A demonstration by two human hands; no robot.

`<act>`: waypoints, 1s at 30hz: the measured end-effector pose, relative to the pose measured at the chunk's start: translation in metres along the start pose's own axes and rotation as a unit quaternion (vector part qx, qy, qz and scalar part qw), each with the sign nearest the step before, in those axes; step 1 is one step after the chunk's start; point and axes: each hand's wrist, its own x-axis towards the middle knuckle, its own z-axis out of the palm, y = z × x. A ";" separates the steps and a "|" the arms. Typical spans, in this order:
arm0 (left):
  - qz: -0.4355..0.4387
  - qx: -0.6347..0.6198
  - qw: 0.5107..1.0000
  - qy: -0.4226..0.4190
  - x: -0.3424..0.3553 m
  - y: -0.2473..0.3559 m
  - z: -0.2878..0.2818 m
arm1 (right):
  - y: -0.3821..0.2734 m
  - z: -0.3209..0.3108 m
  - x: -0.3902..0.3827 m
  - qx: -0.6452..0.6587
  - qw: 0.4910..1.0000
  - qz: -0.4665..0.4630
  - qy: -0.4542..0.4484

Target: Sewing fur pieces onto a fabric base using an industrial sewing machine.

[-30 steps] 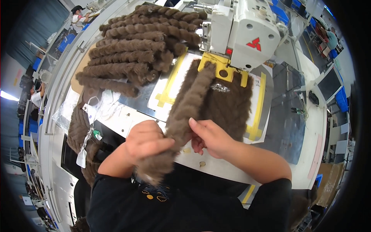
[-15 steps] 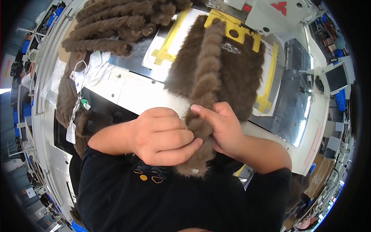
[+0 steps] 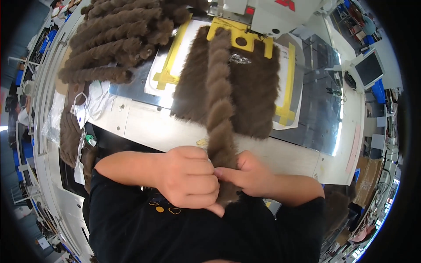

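At the near edge of the table [image 3: 144, 120], in front of the dark shirt, the left hand [image 3: 188, 177] is clenched round the lower end of a twisted brown fur strip [image 3: 220, 96], while the right hand [image 3: 254, 175] grips the same end from the other side, its thumb across the fur, touching the left hand. From there the strip runs away over a flat brown fur panel [image 3: 254, 101], its far end reaching a yellow plate [image 3: 232, 27] under a white machine [image 3: 294, 19]. A shiny silvery patch [image 3: 240, 58] sits on the panel, just right of the strip. Farther left lies a pile of twisted fur rolls [image 3: 114, 37]; well to the right stands a monitor [image 3: 369, 69].
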 end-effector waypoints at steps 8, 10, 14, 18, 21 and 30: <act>-0.172 -0.149 0.926 -0.301 0.053 -0.083 0.018 | 0.037 -0.005 0.014 -0.303 0.943 -0.102 0.088; -0.259 -0.218 0.754 -0.562 0.063 -0.099 0.030 | 0.011 -0.013 0.001 -0.311 0.944 -0.039 0.103; -0.267 -0.275 0.711 -0.590 0.064 -0.116 0.018 | -0.032 -0.061 -0.027 -0.457 0.884 -0.034 0.087; -0.299 -0.299 0.776 -0.467 0.062 -0.128 0.021 | -0.062 -0.089 -0.043 -0.505 0.848 -0.096 0.129; -0.283 -0.305 0.811 -0.411 0.085 -0.129 0.023 | -0.083 -0.096 -0.046 -0.575 0.783 -0.181 0.156; -0.252 -0.270 0.928 -0.044 0.074 -0.138 0.029 | -0.117 -0.099 -0.042 -0.379 0.779 -0.405 0.292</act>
